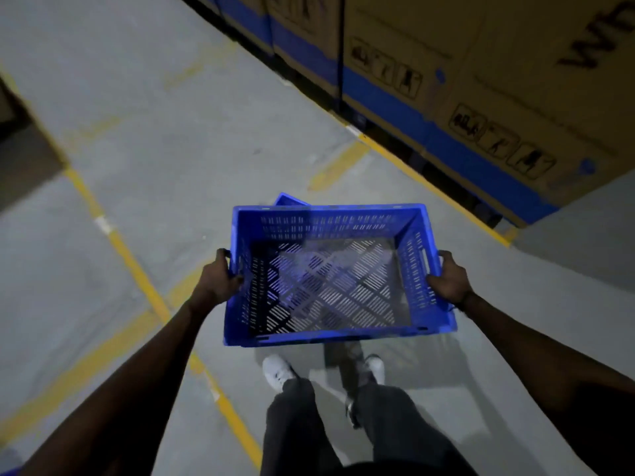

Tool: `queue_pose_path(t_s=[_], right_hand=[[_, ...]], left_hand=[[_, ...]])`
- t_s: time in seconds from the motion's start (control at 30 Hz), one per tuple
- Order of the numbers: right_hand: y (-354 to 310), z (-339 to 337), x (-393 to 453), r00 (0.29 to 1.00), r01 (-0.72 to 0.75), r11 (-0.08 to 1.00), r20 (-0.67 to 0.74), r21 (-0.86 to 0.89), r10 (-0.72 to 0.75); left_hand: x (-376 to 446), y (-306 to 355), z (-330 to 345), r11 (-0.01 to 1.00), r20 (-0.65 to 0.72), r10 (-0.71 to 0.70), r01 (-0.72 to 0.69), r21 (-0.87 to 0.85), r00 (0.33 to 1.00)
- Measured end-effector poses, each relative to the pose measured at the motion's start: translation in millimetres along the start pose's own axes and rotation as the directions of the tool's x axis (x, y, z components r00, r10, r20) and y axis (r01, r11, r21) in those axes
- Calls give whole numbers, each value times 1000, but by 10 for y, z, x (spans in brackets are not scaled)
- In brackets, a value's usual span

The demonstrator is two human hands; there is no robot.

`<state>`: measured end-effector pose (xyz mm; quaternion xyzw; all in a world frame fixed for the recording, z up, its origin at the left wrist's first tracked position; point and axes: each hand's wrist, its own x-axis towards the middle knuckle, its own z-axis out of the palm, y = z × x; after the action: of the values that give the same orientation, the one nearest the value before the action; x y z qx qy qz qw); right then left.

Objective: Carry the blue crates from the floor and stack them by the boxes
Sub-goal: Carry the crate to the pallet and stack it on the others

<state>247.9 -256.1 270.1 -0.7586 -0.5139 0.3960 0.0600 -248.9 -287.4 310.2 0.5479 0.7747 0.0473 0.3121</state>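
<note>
We hold a blue crate (338,273) in the lower middle of the frame, lifted off the floor (154,115) and carried out in front of us. The crate is open-topped, with slotted walls and a lattice bottom through which the grey floor shows. Nothing lies inside it.

Our left hand (220,280) takes the crate's left short side: its grip is curled round the rim there, thumb inside and fingers wrapped to the outside. Our right hand (448,280) takes the right short side in the same way, its grip curled over the wall just beside a handle slot. The crate sits roughly level between the two hands, tipped slightly down toward its near edge.

Just past the crate's far rim, a corner of a second blue crate (290,200) peeks out; most of it is hidden, so we cannot tell how it lies.

Along the upper right of the frame runs a row of large cardboard boxes (481,80) with a blue band along their lower part and printed handling symbols. Yellow lines (134,266) cross the floor, one running along the foot of the boxes and others through the left half of the frame.

Below the crate we see our dark trousers (292,424) and white shoes (276,371), the feet apart on the floor.
</note>
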Motion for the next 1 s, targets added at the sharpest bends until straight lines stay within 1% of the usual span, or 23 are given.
queue_pose_path(t_s=[0.13,0.23,0.33,0.4,0.47,0.57,0.63,0.73,0.87,1.0], right_hand=[[-1014,-181,-177,976,215,975,38,-59,-213],[-1866,-187,-331,930,368,919,71,-140,-362],[-2797,1,-478,859,512,827,122,-234,-497],[-3417,220,-580,788,614,736,167,-285,-592],[-4034,518,-762,721,689,647,218,-328,-657],[-4835,1025,-1100,620,776,516,291,-362,-729],[-5257,1384,-1315,558,821,441,347,-363,-754],[-5733,1952,-1547,502,860,378,429,-344,-751],[-6148,2712,-1707,442,895,328,506,-301,-740],[-6454,3357,-1949,401,916,329,541,-229,-739]], left_hand=[[-687,-509,-493,981,-111,-139,121,-154,984],[-1193,-903,-699,930,-175,-291,235,-285,941],[-1639,-1357,-817,860,-196,-418,317,-400,887],[-1875,-1638,-840,791,-196,-508,364,-493,839],[-2097,-1919,-867,711,-190,-594,400,-578,782],[-2427,-2333,-869,595,-169,-678,399,-697,715],[-2632,-2592,-874,516,-164,-732,382,-767,661],[-2943,-2890,-953,407,-171,-810,328,-852,561],[-3329,-3310,-1136,349,-218,-876,253,-903,430],[-3647,-3547,-1342,326,-263,-920,194,-925,291]])
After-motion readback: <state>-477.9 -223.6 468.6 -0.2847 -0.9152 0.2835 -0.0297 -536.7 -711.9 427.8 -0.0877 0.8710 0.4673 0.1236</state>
